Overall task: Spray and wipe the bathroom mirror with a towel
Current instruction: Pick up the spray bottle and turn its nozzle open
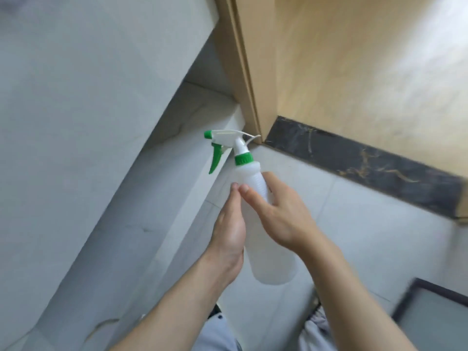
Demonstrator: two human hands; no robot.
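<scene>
A white translucent spray bottle [272,259] with a green trigger, nozzle tip and collar is held upright in front of me, nozzle pointing left. My right hand [281,214] grips its upper body, thumb across the front. My left hand [229,229] lies against the bottle's left side with straight fingers, fingertips touching near my right thumb. No mirror or towel is in view.
A grey marble counter [121,188] runs along the left, its corner near the wooden door frame [243,67]. A dark marble threshold [367,163] crosses the doorway. Pale floor tiles [367,224] lie below, and a dark-framed glass panel [435,315] sits at bottom right.
</scene>
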